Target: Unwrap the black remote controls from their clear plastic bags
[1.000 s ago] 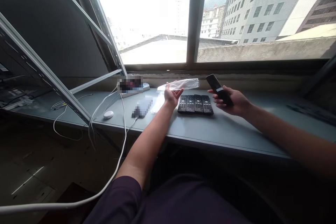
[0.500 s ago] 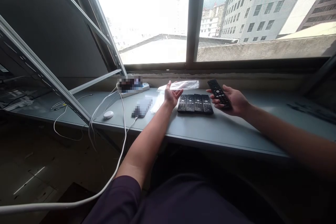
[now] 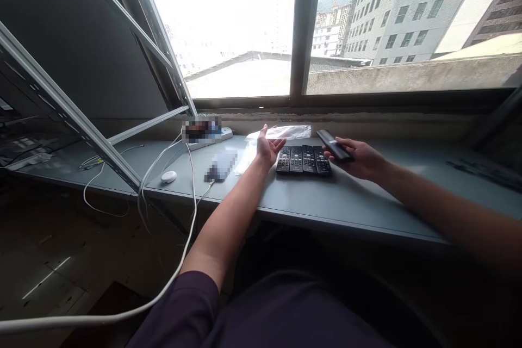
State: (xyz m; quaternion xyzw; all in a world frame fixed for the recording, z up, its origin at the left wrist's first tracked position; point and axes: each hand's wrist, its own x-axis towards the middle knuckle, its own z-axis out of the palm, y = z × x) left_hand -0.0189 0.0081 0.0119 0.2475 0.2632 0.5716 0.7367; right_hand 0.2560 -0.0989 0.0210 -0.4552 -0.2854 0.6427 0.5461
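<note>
Right hand (image 3: 361, 160) wrapped around a dark remote (image 3: 333, 145), keys out of sight, hiding part of the rightmost in a row of four remotes (image 3: 296, 160), left hand (image 3: 268, 150) with fingers apart, contact with the plastic bag (image 3: 294, 132) behind unclear

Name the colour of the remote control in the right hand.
The remote control in the right hand is black, best seen in the head view.

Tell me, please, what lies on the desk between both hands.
In the head view, four dark remotes lie side by side between the left hand and right hand, with plastic wrapping partly behind them.
</note>
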